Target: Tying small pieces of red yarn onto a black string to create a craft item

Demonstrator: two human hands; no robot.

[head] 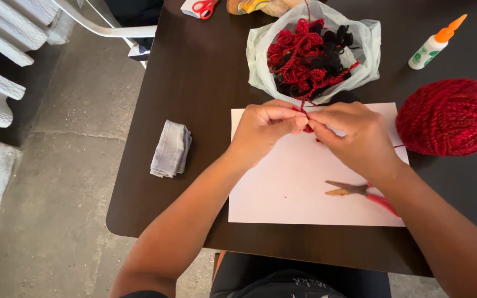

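Both hands meet over the far edge of a white sheet of paper (305, 182) that lies on the dark brown worktop (194, 72). The left hand (263, 129) is curled narrow, thumb and fingertips pinched on a small piece of red yarn work (307, 128), and the right hand (354, 135) closes on the same piece from the other side, so that the fingertips of the two hands touch and most of the piece is hidden between them. A thin red strand runs from the piece up toward a clear plastic bag (260, 60) just beyond the sheet; the bag stands open and holds a heap of red and black crocheted cords (307, 58). To the right of the sheet, touching its corner, sits a large ball of red yarn (451, 116). Beyond that ball, well apart from the sheet, a white glue bottle with an orange tip (434, 44) lies tilted. On the sheet, near the right wrist, rest open scissors with red handles (360, 193), partly covered by the forearm. Left of the sheet, apart from it, is a folded grey cloth (170, 149). At the worktop's far edge beyond the bag, a second pair of red-handled scissors (204, 8) shows in part.
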